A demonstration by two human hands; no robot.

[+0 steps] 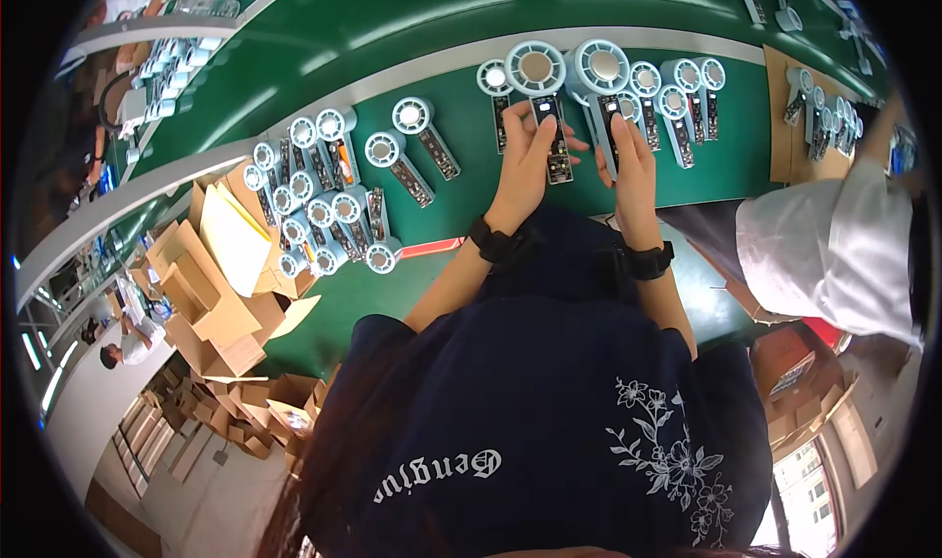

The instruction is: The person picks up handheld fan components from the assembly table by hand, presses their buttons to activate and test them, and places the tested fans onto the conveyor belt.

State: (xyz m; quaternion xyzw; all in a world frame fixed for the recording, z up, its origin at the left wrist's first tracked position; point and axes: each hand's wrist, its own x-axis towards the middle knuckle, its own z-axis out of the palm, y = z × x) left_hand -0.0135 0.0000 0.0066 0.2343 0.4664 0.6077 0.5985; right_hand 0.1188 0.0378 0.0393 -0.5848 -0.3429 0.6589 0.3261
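Note:
My left hand point(525, 165) is closed on the handle of a light blue handheld fan point(537, 67), its thumb on the dark circuit board showing in the handle. In my right hand point(633, 170) is another handheld fan point(601, 64), gripped by its handle with the thumb on the front. Both fans point head-up, side by side above the green bench point(471, 210). Just left of them lies another fan point(493, 79), partly covered by my left hand's fan. Several more fans point(675, 102) lie close together to the right, boards exposed.
On the left of the bench lie several fans point(319, 210) in a cluster, with two more point(402, 156) nearer the middle. Cardboard boxes point(211, 293) stand at the left. A person's white sleeve point(819, 234) reaches in at the right, beside a cardboard sheet point(780, 116) and further fans.

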